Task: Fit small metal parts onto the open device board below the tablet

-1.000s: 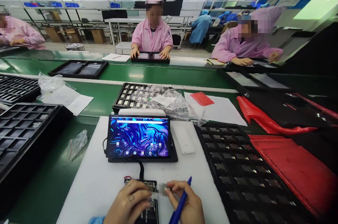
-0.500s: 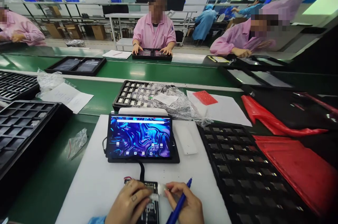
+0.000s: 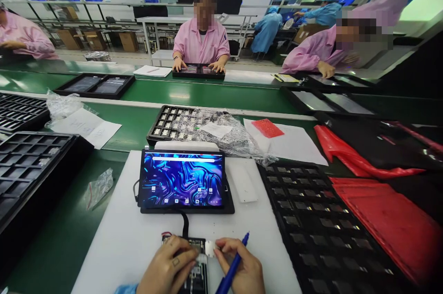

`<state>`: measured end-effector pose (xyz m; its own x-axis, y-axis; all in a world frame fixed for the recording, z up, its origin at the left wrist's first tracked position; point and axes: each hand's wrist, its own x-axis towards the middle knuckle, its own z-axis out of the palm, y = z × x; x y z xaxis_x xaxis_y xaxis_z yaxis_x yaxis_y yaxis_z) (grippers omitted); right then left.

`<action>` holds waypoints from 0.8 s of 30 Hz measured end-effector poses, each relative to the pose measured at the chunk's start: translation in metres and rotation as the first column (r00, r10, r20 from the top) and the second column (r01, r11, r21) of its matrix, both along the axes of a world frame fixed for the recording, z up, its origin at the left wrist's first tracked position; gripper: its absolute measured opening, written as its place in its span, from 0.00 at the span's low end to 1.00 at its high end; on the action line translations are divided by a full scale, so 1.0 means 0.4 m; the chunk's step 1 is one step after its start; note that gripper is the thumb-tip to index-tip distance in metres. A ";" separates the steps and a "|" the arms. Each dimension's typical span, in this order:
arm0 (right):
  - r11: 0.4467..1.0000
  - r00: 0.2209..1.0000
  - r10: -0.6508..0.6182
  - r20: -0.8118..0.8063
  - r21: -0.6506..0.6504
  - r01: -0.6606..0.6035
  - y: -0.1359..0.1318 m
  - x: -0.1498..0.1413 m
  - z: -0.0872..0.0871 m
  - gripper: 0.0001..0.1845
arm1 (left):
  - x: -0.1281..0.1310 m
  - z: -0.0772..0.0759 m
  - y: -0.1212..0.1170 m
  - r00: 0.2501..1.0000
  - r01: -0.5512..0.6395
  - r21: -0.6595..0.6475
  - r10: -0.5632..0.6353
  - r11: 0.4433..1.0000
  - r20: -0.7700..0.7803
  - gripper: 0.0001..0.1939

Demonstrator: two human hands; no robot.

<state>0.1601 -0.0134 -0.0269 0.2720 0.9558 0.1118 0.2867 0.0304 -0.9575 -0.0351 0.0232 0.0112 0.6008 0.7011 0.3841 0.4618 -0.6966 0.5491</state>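
At the bottom of the view, a black circuit board assembly [image 3: 198, 280] lies on the white foam mat. My left hand [image 3: 169, 264] rests over its left side, thumb and fingers drawn together at a small pale part on the board; what they pinch is partly hidden. Between thumb and forefinger, my right hand [image 3: 244, 264] grips a small white piece [image 3: 210, 249] at the board's right edge. A blue pen [image 3: 231, 273] is also tucked in that hand. A black ribbon cable [image 3: 186, 225] runs from the board towards a lit tablet screen [image 3: 182, 178] propped just beyond.
A black parts tray [image 3: 308, 220] sits right of the white mat [image 3: 107, 248], beside red plastic sheeting [image 3: 384, 220]. Stacked black trays [image 3: 38, 165] stand left. Behind the screen is a tray [image 3: 166, 123] under clear wrap [image 3: 221, 128]. Co-workers in pink sit across the green belt [image 3: 207, 93].
The white piece in my right hand has tilted and shows its face more plainly. Trays on the green belt have shifted slightly left. The right-hand co-worker's hand has moved right.
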 end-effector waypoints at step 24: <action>0.980 0.985 -0.156 0.074 0.136 0.145 -0.008 -0.020 -0.036 0.09 | -0.006 -0.030 0.016 0.998 0.042 0.150 -0.035 0.988 -0.053 0.14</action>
